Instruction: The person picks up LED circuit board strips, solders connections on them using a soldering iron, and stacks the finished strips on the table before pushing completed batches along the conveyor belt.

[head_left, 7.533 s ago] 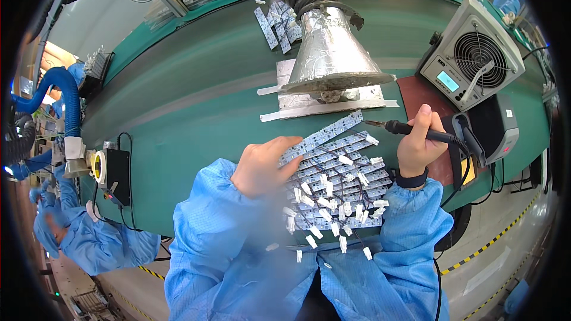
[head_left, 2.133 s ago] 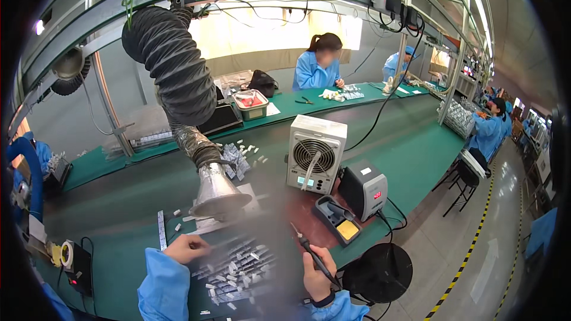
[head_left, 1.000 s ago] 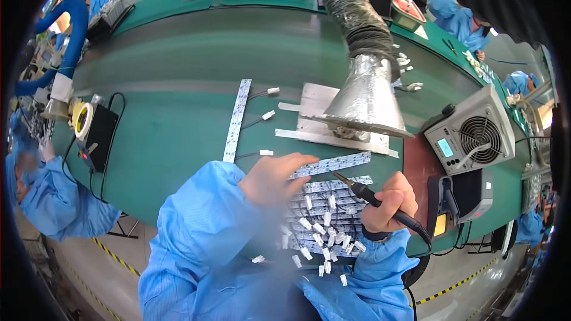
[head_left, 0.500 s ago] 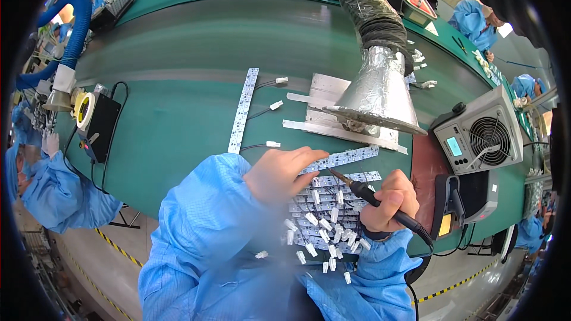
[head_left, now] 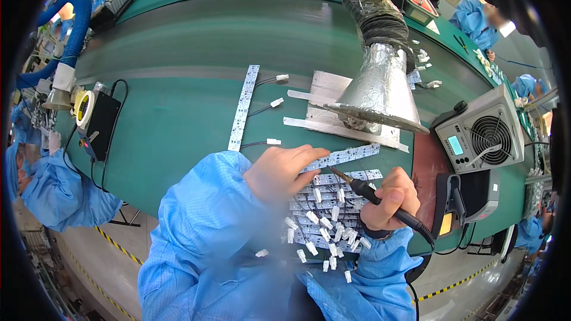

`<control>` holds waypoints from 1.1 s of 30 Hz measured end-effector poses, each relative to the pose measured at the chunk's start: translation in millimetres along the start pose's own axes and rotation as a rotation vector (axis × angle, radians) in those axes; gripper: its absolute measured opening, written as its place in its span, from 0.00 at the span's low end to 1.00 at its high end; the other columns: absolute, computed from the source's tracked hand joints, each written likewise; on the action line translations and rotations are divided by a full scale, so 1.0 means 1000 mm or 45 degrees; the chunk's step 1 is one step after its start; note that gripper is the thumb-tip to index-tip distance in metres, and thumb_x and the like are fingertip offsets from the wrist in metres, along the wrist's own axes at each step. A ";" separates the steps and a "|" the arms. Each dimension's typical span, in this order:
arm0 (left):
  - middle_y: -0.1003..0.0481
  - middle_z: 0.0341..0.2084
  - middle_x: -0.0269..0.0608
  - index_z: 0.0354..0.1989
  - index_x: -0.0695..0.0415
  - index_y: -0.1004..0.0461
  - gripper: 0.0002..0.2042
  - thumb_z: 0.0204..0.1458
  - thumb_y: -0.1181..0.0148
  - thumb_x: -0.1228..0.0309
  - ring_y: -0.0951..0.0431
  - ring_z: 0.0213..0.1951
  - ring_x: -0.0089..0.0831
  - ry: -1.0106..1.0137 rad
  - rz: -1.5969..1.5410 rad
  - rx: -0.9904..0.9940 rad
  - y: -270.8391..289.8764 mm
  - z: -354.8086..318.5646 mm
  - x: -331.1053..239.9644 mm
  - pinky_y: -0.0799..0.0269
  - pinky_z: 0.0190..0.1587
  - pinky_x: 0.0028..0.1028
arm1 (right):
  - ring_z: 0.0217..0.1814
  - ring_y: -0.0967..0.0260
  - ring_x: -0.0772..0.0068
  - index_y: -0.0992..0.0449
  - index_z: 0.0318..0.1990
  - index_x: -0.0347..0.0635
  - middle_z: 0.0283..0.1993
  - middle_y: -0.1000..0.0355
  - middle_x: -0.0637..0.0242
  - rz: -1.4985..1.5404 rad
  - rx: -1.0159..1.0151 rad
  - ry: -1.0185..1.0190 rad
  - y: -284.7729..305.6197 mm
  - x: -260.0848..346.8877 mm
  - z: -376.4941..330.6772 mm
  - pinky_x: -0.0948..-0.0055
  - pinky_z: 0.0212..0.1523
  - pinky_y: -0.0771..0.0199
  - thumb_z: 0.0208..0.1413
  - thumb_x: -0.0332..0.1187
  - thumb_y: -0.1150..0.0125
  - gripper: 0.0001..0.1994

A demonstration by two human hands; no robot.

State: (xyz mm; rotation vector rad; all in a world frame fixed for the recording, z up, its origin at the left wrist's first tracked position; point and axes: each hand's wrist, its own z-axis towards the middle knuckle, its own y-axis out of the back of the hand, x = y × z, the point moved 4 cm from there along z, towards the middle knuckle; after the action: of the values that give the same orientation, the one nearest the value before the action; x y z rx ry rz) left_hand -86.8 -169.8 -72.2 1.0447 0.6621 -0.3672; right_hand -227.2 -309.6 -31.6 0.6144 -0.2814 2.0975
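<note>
My left hand grips the left end of a narrow white circuit board strip, fingers along its top edge. A soldering iron is held like a pen in my right hand. Its tip is close to the held strip's lower edge; whether it touches cannot be told. Beneath lies a pile of similar board strips, their dark wires ending in several white plug connectors. A blurred patch covers part of my left wrist and sleeve. Another board strip with three wired connectors lies apart on the left.
A foil-wrapped fume extraction hood hangs over a taped metal plate. On the right stand a grey station with a fan and an iron holder. A black box with a yellow reel sits left. Co-workers in blue surround the bench.
</note>
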 end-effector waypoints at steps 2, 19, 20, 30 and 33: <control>0.24 0.33 0.44 0.51 0.56 0.27 0.18 0.50 0.38 0.73 0.22 0.32 0.44 -0.002 0.006 -0.002 0.000 0.000 -0.001 0.26 0.32 0.35 | 0.14 0.52 0.76 0.42 0.16 0.38 0.12 0.45 0.67 0.000 0.000 0.004 0.000 -0.001 0.000 0.73 0.16 0.56 0.59 0.29 0.53 0.17; 0.23 0.36 0.45 0.51 0.57 0.27 0.18 0.50 0.38 0.73 0.21 0.33 0.44 0.022 -0.025 -0.007 0.002 0.000 -0.001 0.25 0.34 0.34 | 0.17 0.54 0.78 0.42 0.16 0.38 0.14 0.47 0.68 -0.049 -0.328 -0.094 0.040 -0.024 0.007 0.73 0.20 0.58 0.62 0.28 0.55 0.19; 0.22 0.37 0.46 0.51 0.58 0.27 0.18 0.50 0.38 0.73 0.21 0.33 0.44 0.029 -0.034 0.001 0.002 0.001 -0.002 0.25 0.34 0.34 | 0.17 0.54 0.78 0.42 0.16 0.38 0.14 0.47 0.68 -0.056 -0.332 -0.092 0.041 -0.025 0.008 0.73 0.20 0.58 0.62 0.28 0.55 0.19; 0.23 0.36 0.42 0.50 0.56 0.27 0.18 0.48 0.37 0.75 0.21 0.33 0.42 0.048 -0.052 -0.008 0.004 0.002 -0.005 0.25 0.34 0.34 | 0.17 0.52 0.80 0.43 0.15 0.36 0.14 0.46 0.68 -0.173 -0.257 -0.201 0.035 -0.030 0.007 0.75 0.20 0.57 0.60 0.27 0.52 0.20; 0.23 0.35 0.41 0.50 0.56 0.27 0.18 0.48 0.37 0.75 0.21 0.33 0.41 0.058 -0.046 -0.009 0.004 0.002 -0.005 0.25 0.33 0.34 | 0.17 0.52 0.80 0.43 0.14 0.36 0.14 0.46 0.68 -0.176 -0.232 -0.203 0.035 -0.032 0.006 0.75 0.20 0.57 0.60 0.27 0.52 0.20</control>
State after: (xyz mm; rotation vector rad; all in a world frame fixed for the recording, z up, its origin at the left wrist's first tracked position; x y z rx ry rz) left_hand -87.7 -169.9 -65.7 1.0378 0.7235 -0.3730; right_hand -239.0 -354.6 -41.6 0.6731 -0.5001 1.8693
